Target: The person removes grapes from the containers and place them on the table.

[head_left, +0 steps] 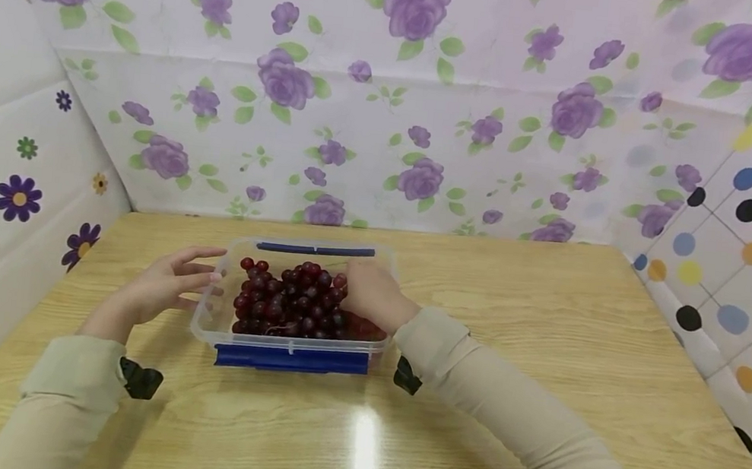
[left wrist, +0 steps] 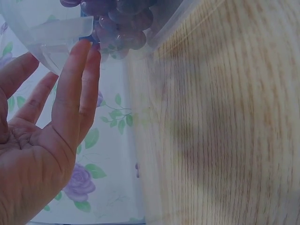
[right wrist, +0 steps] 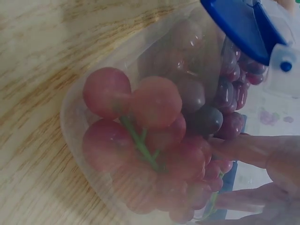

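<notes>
A clear plastic box (head_left: 292, 343) with blue clips sits on the table, holding bunches of dark red grapes (head_left: 303, 299). My left hand (head_left: 167, 285) is at the box's left end, its fingers spread and roughly straight. In the left wrist view, that hand's fingertips (left wrist: 80, 47) reach the box's translucent corner; firm contact is hard to tell. My right hand (head_left: 373, 295) is inside the box at its right end. Through the cloudy wall in the right wrist view, its fingers (right wrist: 241, 149) grip a bunch of redder grapes (right wrist: 157, 101) with a green stem. Part of its grip is hidden.
The wooden table (head_left: 543, 344) extends around the box. A flowered cloth (head_left: 371, 150) hangs behind the table's back edge, with patterned sheets at both sides. The blue clip (right wrist: 243, 26) on the box's near side hangs outward.
</notes>
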Motion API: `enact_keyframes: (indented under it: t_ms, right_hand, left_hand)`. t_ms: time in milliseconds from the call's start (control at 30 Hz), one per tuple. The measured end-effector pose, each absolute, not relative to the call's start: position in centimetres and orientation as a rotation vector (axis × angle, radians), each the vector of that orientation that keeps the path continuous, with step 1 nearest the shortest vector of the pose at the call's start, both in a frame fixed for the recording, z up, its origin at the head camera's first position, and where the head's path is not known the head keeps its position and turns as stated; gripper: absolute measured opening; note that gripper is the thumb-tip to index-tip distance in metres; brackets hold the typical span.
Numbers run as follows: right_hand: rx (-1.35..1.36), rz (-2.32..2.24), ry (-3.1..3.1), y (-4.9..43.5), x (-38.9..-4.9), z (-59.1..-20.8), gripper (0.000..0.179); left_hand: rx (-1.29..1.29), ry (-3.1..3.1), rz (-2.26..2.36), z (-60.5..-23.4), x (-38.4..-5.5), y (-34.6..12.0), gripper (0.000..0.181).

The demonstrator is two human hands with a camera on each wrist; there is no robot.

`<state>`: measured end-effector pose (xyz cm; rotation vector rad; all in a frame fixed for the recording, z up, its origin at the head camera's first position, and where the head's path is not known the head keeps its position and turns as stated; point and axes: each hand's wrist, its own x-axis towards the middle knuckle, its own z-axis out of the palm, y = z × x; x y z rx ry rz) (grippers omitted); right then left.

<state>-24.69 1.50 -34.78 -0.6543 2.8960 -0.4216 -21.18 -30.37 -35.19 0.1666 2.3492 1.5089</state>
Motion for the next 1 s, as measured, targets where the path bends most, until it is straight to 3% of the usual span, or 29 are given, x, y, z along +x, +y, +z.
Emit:
enact_keyframes:
  t_ms: [100,667,1000]
  right_hand:
    - [-0.664,-0.393,2.899,1.4,-24.7,-34.8,0.014]
    - [-0.654,-0.360,2.837,1.1,-26.3,-35.1,0.026]
    - [-0.585,-0.438,2.696,0.7,-27.4,-35.1,0.005]
  left_hand:
    - [0.156,2.344,1.512,-35.3,-21.1,-30.3,0.068]
    - [0.148,2.339,1.520,-35.3,-21.3,-30.2,0.067]
    - [0.121,2.345,1.535,-35.2,-21.3,-30.5,0.067]
